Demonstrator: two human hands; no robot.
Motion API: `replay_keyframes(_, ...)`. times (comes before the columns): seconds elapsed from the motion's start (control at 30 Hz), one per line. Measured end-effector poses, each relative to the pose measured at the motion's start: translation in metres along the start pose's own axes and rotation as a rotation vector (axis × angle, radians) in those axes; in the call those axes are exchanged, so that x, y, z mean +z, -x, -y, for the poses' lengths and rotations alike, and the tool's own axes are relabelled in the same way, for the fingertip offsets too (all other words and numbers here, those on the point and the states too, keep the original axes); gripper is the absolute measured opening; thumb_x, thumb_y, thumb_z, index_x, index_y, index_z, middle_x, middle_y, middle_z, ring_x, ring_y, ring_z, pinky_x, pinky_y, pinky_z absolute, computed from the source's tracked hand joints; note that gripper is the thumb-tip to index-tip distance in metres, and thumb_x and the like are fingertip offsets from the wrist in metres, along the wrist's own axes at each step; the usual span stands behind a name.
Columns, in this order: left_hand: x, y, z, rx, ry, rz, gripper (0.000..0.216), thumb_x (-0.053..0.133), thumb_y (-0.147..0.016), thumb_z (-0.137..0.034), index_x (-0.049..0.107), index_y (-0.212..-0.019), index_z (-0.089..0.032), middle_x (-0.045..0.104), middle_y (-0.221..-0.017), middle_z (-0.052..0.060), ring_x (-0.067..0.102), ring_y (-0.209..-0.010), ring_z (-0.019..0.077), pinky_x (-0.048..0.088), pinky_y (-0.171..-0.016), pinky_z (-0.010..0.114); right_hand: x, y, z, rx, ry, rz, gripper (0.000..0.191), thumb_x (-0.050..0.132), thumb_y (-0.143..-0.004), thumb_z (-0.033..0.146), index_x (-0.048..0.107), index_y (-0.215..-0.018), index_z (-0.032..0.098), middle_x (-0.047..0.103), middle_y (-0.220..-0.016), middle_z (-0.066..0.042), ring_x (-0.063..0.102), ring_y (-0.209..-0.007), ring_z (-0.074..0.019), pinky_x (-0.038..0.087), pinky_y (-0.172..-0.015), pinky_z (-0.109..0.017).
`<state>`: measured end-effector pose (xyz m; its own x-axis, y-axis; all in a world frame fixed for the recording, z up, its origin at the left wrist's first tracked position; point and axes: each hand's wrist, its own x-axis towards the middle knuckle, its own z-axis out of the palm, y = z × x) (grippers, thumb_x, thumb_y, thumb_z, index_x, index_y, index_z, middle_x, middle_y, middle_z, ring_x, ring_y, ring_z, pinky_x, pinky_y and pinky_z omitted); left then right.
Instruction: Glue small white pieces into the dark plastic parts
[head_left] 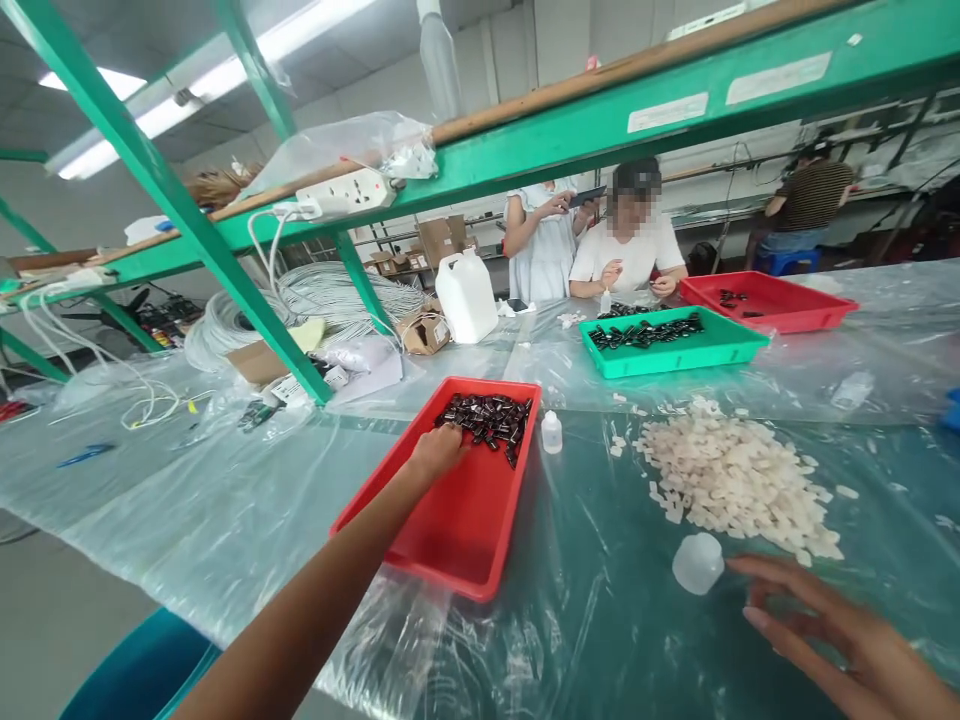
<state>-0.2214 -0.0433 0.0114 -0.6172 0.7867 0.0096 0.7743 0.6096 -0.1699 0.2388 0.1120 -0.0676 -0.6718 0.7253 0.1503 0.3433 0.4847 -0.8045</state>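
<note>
My left hand (437, 449) reaches into a red tray (457, 520) and its fingers curl down onto a heap of small black parts (487, 415) at the tray's far end. What the fingers hold is hidden. My right hand (840, 630) rests low at the right with fingers spread, holding nothing, just right of a small white cap-like bottle (697, 562). Beyond it lies a pile of small white parts (739, 480) on the plastic-covered table (225, 520).
A small dropper bottle (551, 431) stands beside the red tray. Across the table a seated person works by a green tray (675, 345) and another red tray (769, 300). A white jug (466, 295), cable coils and green shelf struts (225, 260) stand at the left.
</note>
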Motion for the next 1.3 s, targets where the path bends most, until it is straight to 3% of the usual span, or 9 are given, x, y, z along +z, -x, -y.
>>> replay_keyframes(0.1, 0.013, -0.011, -0.009, -0.007, -0.056, -0.008, 0.033, 0.067, -0.098, -0.032, 0.063, -0.127, -0.016, 0.068, -0.124, 0.01, 0.071, -0.103, 0.0252, 0.061, -0.087, 0.046, 0.003, 0.0, 0.007, 0.021, -0.019, 0.061, 0.041, 0.062, -0.09, 0.057, 0.068, -0.119, 0.028, 0.074, -0.106, -0.01, 0.076, -0.087, -0.0272, 0.063, -0.071, -0.03)
replay_keyframes(0.2, 0.021, -0.016, -0.014, -0.011, -0.092, -0.051, 0.033, 0.066, -0.099, -0.032, 0.062, -0.128, -0.017, 0.068, -0.125, 0.01, 0.071, -0.103, 0.0252, 0.061, -0.087, 0.046, 0.011, -0.002, 0.017, 0.026, -0.034, 0.101, 0.035, 0.055, -0.095, 0.052, 0.062, -0.121, 0.03, 0.07, -0.098, -0.006, 0.07, -0.07, -0.0195, 0.058, -0.064, -0.028)
replay_keyframes(0.37, 0.022, -0.023, -0.016, 0.003, -0.121, -0.108, 0.033, 0.065, -0.099, -0.033, 0.062, -0.128, -0.017, 0.068, -0.125, 0.01, 0.071, -0.102, 0.0247, 0.061, -0.085, 0.045, 0.03, -0.004, 0.021, 0.094, -0.115, -0.05, 0.039, 0.059, -0.087, 0.053, 0.057, -0.119, 0.03, 0.065, -0.092, -0.002, 0.059, -0.057, -0.0155, 0.049, -0.054, -0.028)
replay_keyframes(0.6, 0.02, -0.035, -0.022, 0.148, -0.14, -0.095, 0.038, 0.066, -0.099, -0.031, 0.059, -0.134, -0.018, 0.063, -0.135, 0.012, 0.069, -0.109, 0.0269, 0.06, -0.089, 0.048, 0.034, -0.005, 0.018, 0.114, -0.111, -0.067, 0.046, 0.06, -0.084, 0.05, 0.056, -0.126, 0.032, 0.063, -0.095, -0.001, 0.059, -0.06, -0.015, 0.048, -0.057, -0.027)
replay_keyframes(0.93, 0.012, -0.034, -0.036, 0.219, -0.142, -0.057, 0.027, 0.066, -0.099, -0.03, 0.065, -0.122, -0.016, 0.068, -0.127, 0.01, 0.071, -0.102, 0.0239, 0.061, -0.085, 0.044, 0.036, -0.004, 0.021, 0.028, -0.075, -0.085, 0.043, 0.06, -0.086, 0.042, 0.058, -0.127, 0.031, 0.063, -0.097, -0.002, 0.058, -0.061, -0.014, 0.05, -0.059, -0.027)
replay_keyframes(1.07, -0.008, -0.021, -0.033, 0.19, -0.09, -0.082, 0.023, 0.067, -0.098, -0.029, 0.067, -0.117, -0.015, 0.07, -0.122, 0.009, 0.072, -0.097, 0.0221, 0.062, -0.083, 0.042, 0.033, -0.006, 0.022, -0.007, -0.05, -0.114, 0.048, 0.058, -0.088, 0.041, 0.057, -0.135, 0.032, 0.065, -0.099, -0.002, 0.061, -0.059, -0.0138, 0.051, -0.057, -0.027)
replay_keyframes(1.17, -0.026, 0.008, -0.03, 0.176, -0.009, -0.129, 0.014, 0.06, -0.101, -0.022, 0.068, -0.107, -0.013, 0.07, -0.118, 0.01, 0.073, -0.089, 0.0217, 0.061, -0.078, 0.04, 0.028, -0.004, 0.025, -0.027, -0.019, -0.151, 0.046, 0.058, -0.091, 0.039, 0.057, -0.137, 0.031, 0.067, -0.099, -0.004, 0.062, -0.058, -0.0151, 0.054, -0.057, -0.028)
replay_keyframes(1.27, -0.035, 0.061, -0.042, 0.288, 0.163, -0.179, 0.027, 0.043, -0.102, -0.017, 0.069, -0.104, -0.016, 0.069, -0.122, 0.015, 0.075, -0.09, 0.0269, 0.059, -0.074, 0.037, 0.035, 0.008, 0.038, -0.109, 0.025, -0.242, 0.041, 0.062, -0.093, 0.041, 0.06, -0.133, 0.034, 0.067, -0.126, -0.009, 0.073, -0.089, -0.0225, 0.06, -0.07, -0.028)
replay_keyframes(1.3, -0.034, 0.082, -0.052, 0.366, 0.24, -0.17, 0.026, 0.044, -0.101, -0.02, 0.07, -0.104, -0.021, 0.071, -0.119, 0.011, 0.075, -0.089, 0.0236, 0.058, -0.074, 0.032, 0.043, 0.013, 0.045, -0.148, 0.049, -0.285, 0.039, 0.063, -0.094, 0.04, 0.06, -0.133, 0.035, 0.066, -0.133, -0.008, 0.074, -0.099, -0.0236, 0.061, -0.073, -0.026)
